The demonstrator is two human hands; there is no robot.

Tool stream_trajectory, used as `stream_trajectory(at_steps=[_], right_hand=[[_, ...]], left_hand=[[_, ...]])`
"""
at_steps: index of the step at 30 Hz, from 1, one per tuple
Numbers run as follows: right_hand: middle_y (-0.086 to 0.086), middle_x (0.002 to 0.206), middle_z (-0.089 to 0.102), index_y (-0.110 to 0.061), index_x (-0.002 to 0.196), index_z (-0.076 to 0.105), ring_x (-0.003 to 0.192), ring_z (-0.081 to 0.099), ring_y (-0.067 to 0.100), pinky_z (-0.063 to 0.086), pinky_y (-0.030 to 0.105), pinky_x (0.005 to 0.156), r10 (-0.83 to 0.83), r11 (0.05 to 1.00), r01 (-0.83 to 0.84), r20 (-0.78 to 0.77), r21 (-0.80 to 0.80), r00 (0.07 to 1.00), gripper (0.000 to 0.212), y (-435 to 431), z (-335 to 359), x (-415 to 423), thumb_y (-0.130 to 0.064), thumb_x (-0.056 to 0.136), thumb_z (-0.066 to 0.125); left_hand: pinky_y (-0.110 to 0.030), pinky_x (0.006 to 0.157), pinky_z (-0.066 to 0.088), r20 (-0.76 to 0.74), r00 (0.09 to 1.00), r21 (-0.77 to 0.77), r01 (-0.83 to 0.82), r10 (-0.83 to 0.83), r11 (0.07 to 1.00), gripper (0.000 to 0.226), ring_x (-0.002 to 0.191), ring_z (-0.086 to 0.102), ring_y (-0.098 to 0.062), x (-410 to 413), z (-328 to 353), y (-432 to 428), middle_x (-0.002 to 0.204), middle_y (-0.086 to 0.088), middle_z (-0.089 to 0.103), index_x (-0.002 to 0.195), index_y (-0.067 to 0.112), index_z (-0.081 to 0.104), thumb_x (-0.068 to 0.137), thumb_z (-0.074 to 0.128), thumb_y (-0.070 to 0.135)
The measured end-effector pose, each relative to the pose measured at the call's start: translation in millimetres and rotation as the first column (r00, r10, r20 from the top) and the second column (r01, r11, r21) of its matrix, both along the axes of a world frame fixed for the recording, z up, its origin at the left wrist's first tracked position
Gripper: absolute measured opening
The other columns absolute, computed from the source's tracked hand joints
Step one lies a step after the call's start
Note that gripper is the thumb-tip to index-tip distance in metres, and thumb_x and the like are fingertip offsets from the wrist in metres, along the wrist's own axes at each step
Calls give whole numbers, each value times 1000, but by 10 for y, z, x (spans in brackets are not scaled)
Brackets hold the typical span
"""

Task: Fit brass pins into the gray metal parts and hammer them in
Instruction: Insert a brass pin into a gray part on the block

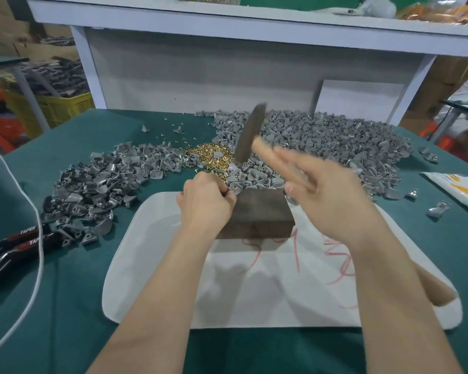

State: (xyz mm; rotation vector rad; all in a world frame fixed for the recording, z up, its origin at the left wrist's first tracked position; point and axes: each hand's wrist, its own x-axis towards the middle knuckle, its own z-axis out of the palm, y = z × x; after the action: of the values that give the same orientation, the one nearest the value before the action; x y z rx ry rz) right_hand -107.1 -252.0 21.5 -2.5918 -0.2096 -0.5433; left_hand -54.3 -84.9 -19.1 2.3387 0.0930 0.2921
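Note:
A dark metal block (pixel 260 211) stands on a white mat (pixel 160 265). My left hand (pixel 206 203) pinches a small gray part at the block's far left corner; the part is mostly hidden by my fingers. My right hand (pixel 333 201) grips the wooden handle of a hammer (pixel 250 133), whose dark head is raised above the block and blurred by motion. A heap of brass pins (pixel 211 155) lies just behind the block. Gray metal parts lie in a big pile (pixel 335 141) at the back right and another pile (pixel 97 190) at the left.
The table has a green cover. A black tool (pixel 11 252) and a white cable (pixel 38 238) lie at the left edge. A white and orange packet (pixel 459 190) lies at the right. A white shelf frame (pixel 227 28) rises behind the table.

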Motion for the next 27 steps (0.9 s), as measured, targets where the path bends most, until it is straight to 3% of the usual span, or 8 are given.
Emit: stream_trajectory(at_steps=[3, 6, 9, 12, 15, 21, 24, 27], right_hand=[[-16, 117, 63, -55, 129, 44, 85, 57, 7, 44, 21, 75, 29, 996, -44, -178, -79, 984, 54, 6, -12, -5, -22, 90, 58], [-15, 116, 65, -56, 129, 44, 98, 60, 16, 45, 28, 83, 3, 996, -9, -66, -90, 998, 54, 47, -8, -32, -21, 89, 58], [-15, 120, 64, -55, 132, 41, 103, 59, 15, 44, 27, 84, -46, 998, 43, 98, 37, 994, 56, 31, 31, -32, -21, 90, 57], [-21, 130, 56, -57, 133, 38, 114, 56, 10, 42, 25, 94, 45, 996, -53, -96, -76, 994, 58, 7, 47, -14, -21, 91, 56], [-20, 124, 60, -59, 130, 39, 107, 58, 13, 46, 29, 89, 74, 984, -104, -197, -144, 978, 58, 15, 22, -17, -22, 89, 57], [-13, 96, 57, -41, 132, 48, 81, 51, 11, 35, 18, 71, -84, 981, 94, -69, 170, 994, 50, -96, -164, 186, -17, 89, 55], [-3, 95, 58, -31, 129, 51, 75, 53, 22, 51, 38, 73, -198, 932, 242, -181, 269, 963, 42, -174, -327, 350, -20, 89, 52], [3, 97, 62, -25, 120, 59, 84, 57, 23, 47, 35, 77, -229, 925, 304, -304, 228, 925, 31, -233, -503, 399, -30, 89, 56]], left_hand=[[-41, 94, 44, -12, 1000, 0, 17, -17, 1000, 14, 105, 56, -26, -4, 13, 6, 100, 1, 67, 73, 25, 58, 84, 65, 20], [-41, 92, 45, -6, 1000, 4, 18, -18, 1000, 17, 103, 56, -28, -13, 9, 14, 97, -1, 67, 69, 25, 58, 84, 66, 20], [-40, 88, 46, 6, 1000, -13, 4, -4, 1000, 18, 99, 57, -33, -16, 8, 10, 90, -7, 67, 67, 22, 59, 83, 65, 19], [-40, 92, 45, 0, 1000, 2, 11, -11, 1000, 16, 104, 56, -30, -5, 4, 9, 99, -3, 67, 71, 25, 58, 84, 65, 21], [-41, 94, 44, 5, 1000, 14, 23, -24, 1000, 14, 109, 55, -27, -2, 8, 13, 106, 1, 66, 74, 26, 58, 85, 65, 22], [-39, 88, 46, 8, 1000, 32, 18, -19, 999, 15, 102, 56, -29, 0, 0, 18, 96, 0, 68, 70, 25, 61, 85, 63, 20], [-36, 86, 40, 1, 1000, 42, 4, -4, 999, 22, 101, 55, -28, -6, -7, 6, 90, 3, 67, 64, 24, 59, 86, 61, 21], [-35, 84, 30, -14, 1000, 67, 8, -7, 998, 21, 106, 52, -27, 0, 1, -4, 88, 6, 63, 67, 27, 61, 88, 62, 25]])
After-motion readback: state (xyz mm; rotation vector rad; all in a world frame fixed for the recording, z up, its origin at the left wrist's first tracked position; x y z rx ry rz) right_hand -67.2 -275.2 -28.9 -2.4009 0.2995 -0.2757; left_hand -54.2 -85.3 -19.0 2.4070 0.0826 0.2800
